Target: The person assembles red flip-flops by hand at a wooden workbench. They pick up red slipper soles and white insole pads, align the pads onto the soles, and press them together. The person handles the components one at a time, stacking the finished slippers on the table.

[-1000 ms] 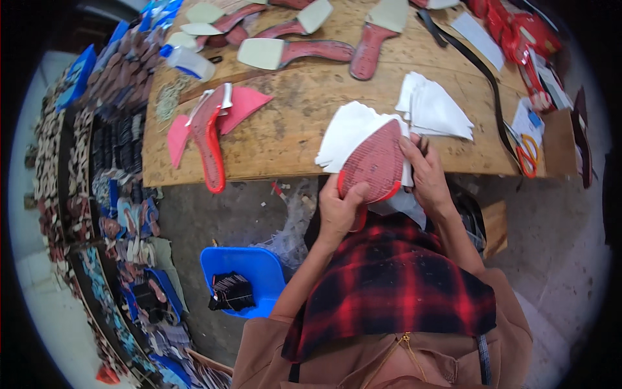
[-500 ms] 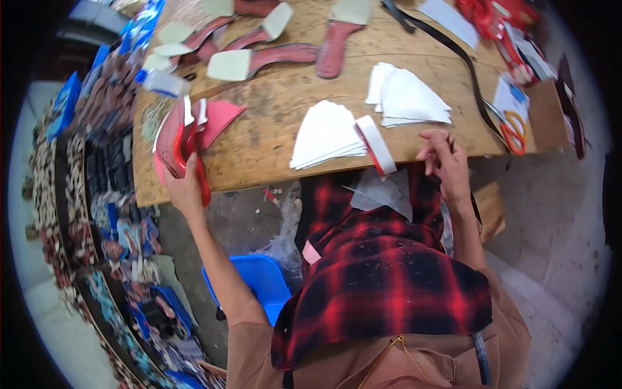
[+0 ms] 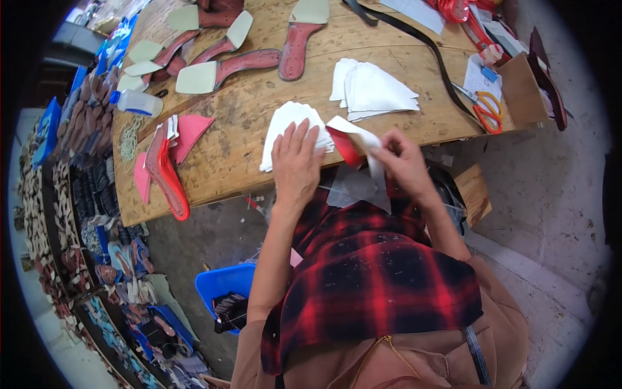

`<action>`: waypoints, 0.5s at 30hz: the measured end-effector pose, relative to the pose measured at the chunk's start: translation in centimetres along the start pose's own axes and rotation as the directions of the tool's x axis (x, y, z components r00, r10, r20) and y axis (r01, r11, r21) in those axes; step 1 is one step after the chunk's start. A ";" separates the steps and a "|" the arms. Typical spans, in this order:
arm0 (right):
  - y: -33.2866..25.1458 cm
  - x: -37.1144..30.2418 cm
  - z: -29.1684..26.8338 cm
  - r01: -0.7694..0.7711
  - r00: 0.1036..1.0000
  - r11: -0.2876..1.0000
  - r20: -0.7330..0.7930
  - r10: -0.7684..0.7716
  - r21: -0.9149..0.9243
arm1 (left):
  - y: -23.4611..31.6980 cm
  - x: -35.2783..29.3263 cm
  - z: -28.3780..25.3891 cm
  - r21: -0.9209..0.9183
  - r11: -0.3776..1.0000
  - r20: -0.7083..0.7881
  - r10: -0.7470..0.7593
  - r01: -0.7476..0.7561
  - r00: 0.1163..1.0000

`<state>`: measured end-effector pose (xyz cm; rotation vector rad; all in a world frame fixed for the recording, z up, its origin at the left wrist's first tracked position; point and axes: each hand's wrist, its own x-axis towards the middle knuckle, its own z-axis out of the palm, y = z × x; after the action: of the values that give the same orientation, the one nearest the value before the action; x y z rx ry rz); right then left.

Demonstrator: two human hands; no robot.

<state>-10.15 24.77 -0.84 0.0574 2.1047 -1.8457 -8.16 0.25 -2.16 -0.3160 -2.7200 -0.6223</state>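
Head view: the left hand [image 3: 297,165] lies palm down over the front of a white fan-shaped stack [image 3: 277,129] near the worktop [image 3: 236,146]'s front edge, fingers stretched out and gripping nothing. Just beside it, the right hand [image 3: 403,165] pinches the white end of a red-and-white strip [image 3: 345,148] between thumb and fingers; the strip curls at the front edge, part of it hanging past the wood. Behind these, a second white stack [image 3: 382,87] sits farther from that edge, a narrow band of wood between the two piles. Toward the front left corner, a red sole [image 3: 173,185] rests by pink pieces [image 3: 194,133], its heel jutting over the front edge. Between it and the left hand runs a wide stretch of bare wood, open for sideways movement. On the right, orange-handled scissors [image 3: 490,113] reach the front edge beside a cardboard box [image 3: 525,91], and a black strap [image 3: 431,55] curves toward them, bounding the open wood right of the second stack.
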 end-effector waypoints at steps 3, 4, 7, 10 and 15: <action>-2.5 -1.8 -4.4 0.021 0.991 0.927 -0.127 0.029 0.375 | -0.1 0.3 1.4 0.037 0.999 0.006 0.005 -0.006 1.000; -4.0 -2.6 -5.5 0.070 0.991 0.922 -0.134 -0.019 0.380 | -0.3 0.1 1.2 0.038 0.999 0.008 0.005 -0.005 1.000; -6.2 -4.1 -6.9 0.058 0.995 0.928 -0.101 -0.022 0.369 | 0.4 1.1 0.4 0.009 1.000 0.032 -0.001 0.001 0.999; -7.8 -5.4 -6.9 0.142 0.988 0.826 -0.131 -0.083 0.545 | 0.5 1.9 0.3 0.004 0.999 0.072 0.045 -0.046 0.996; -11.8 -8.3 -11.0 0.497 0.838 0.729 -0.477 -0.264 0.470 | -0.3 1.8 0.4 0.012 0.997 0.105 0.077 -0.079 0.991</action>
<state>-7.76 35.16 13.83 0.1370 1.7644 -2.9063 -9.99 0.44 -1.99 -0.4610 -2.7951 -0.5777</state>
